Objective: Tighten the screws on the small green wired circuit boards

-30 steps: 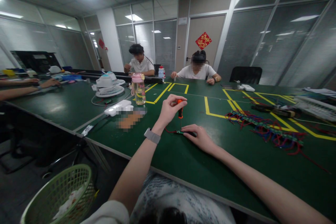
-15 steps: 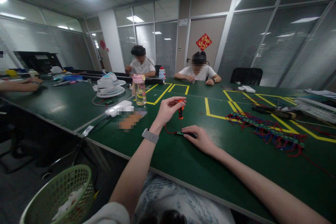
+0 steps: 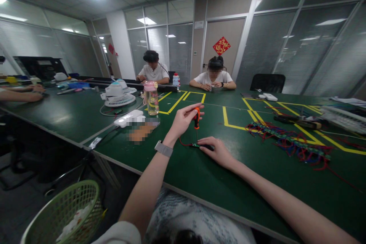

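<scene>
Holds an orange-and-black screwdriver point(image 3: 196, 119) nearly upright in the left grip point(image 3: 185, 118), closed loosely about the handle with lightly bent fingers, probably to stand the shaft square over the work. Points the tip down at a small green circuit board point(image 3: 195, 145) lying on the green bench point(image 3: 143, 152); cannot tell at this size whether quite touching. Pinches the board's right end in the right grip point(image 3: 215, 150), closed low between thumb and fingertips, likely to stop any skidding or twisting under the tip. Cannot name the dark shape under those fingers. Leaves a red wire point(image 3: 185, 144) curving from the board's left end toward the left wrist, perhaps easy to snag there.

Works well in from the front edge, with bare surface on the near side. Has broad room rightward as far as a row of wired boards point(image 3: 288, 140), less leftward near a pink-lidded bottle point(image 3: 151, 99) and a white corded block point(image 3: 128, 118). Faces only flat yellow tape point(image 3: 225, 116) just beyond, probably no hindrance.
</scene>
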Demonstrator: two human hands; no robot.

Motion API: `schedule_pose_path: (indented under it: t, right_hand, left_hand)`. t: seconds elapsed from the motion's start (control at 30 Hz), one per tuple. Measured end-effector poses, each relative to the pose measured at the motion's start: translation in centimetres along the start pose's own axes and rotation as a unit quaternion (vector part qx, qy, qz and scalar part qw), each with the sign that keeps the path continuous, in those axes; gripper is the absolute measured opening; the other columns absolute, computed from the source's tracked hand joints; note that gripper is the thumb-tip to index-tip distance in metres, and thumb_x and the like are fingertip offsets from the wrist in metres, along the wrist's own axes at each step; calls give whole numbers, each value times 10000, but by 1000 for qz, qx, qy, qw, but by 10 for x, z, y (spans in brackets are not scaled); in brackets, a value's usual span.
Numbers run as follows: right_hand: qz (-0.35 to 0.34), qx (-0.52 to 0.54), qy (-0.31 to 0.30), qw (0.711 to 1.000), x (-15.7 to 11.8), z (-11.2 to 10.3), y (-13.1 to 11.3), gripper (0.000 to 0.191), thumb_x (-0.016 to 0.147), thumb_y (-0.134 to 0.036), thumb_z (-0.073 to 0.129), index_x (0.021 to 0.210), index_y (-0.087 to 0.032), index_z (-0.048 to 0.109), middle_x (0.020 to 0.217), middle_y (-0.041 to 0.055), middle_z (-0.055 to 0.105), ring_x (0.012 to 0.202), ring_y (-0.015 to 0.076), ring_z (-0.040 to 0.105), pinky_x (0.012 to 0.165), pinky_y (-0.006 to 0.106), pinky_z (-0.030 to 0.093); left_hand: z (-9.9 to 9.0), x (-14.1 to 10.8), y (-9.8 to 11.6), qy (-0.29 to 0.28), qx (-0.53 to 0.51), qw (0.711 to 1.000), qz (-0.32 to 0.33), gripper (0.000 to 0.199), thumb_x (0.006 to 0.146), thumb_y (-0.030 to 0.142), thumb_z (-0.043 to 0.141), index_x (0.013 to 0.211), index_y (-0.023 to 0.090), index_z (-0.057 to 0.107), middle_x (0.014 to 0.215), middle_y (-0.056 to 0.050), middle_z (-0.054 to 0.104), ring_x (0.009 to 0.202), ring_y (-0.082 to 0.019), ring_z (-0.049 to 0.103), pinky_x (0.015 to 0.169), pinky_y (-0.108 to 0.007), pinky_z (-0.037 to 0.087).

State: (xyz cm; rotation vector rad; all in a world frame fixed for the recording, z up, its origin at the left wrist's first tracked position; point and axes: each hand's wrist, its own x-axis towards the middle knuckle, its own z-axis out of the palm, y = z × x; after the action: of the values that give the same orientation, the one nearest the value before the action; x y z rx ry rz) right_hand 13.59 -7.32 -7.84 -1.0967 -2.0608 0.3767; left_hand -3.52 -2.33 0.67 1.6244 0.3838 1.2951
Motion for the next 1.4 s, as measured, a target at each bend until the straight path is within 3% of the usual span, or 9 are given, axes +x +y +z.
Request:
schedule_pose_path:
  t: [0.13,0.27,0.43,0.57,0.73,0.9,1.0,1.17,1.4]
  right_hand:
    - [2,-1,-5,1000,0,0,1,199,816,-212,597,976,-232,715,1005,49,705,959,211,629,888,387,491]
    - [2,-2,-7,1000,0,0,0,199,818,-216,599,980,-230,714,1007,52,703,959,212,628,891,389,489]
    - [1,-6,-5,1000,0,-1,-1,202,816,-200,601,980,-228,714,1004,50,705,957,209,628,889,379,487]
    - [1,-9,-5,1000,0,0,-1,203,817,-198,600,985,-218,713,1015,54,701,963,210,623,892,377,482]
    - [3,-9,-3,1000,0,1,3,202,813,-199,605,981,-225,714,1006,48,703,954,207,625,886,374,484]
    - [0,-10,-3,1000,0,1,3,202,816,-201,603,983,-229,713,1011,46,702,955,207,625,885,375,484]
    - [0,-12,-4,1000,0,1,2,206,819,-197,600,988,-228,712,1010,47,703,953,205,626,887,375,483]
    - [-1,-9,-2,1000,0,1,1,204,813,-193,604,982,-228,713,1009,47,703,954,205,626,887,373,485]
    - [-1,-10,0,1000,-1,1,2,203,815,-193,601,981,-231,712,1002,44,703,953,205,625,884,373,485]
  left_hand:
    - [-2,0,-1,53,110,991,45,306,728,344,693,979,169,691,941,-70,671,812,-162,635,744,-293,506]
    - [-4,1,0,48,153,985,63,243,804,348,608,967,197,705,1089,-79,612,971,-176,595,793,-273,493]
    - [-2,1,1,-41,-21,999,9,325,851,323,533,1142,220,635,1294,-90,547,1182,-264,515,928,-390,463]
    - [0,0,0,-21,-68,997,-13,377,808,345,598,1149,186,629,1293,-126,548,1082,-280,588,886,-420,486]
    - [-1,0,-3,37,54,997,28,350,731,338,695,1039,173,679,991,-80,667,864,-177,631,806,-324,494]
    - [-3,1,-3,53,158,984,58,288,799,338,619,1062,236,678,1196,-65,557,1065,-181,548,880,-284,454]
    - [-3,1,-3,23,110,992,50,286,864,282,518,1113,255,654,1314,-51,519,1253,-215,431,1031,-348,360]
    - [-1,0,-1,-32,-81,996,-22,342,834,280,551,1163,222,625,1356,-92,497,1168,-292,531,955,-446,433]
    - [-1,-2,-1,-45,-54,997,-18,382,804,315,612,1166,191,621,1173,-125,627,960,-227,627,832,-359,486]
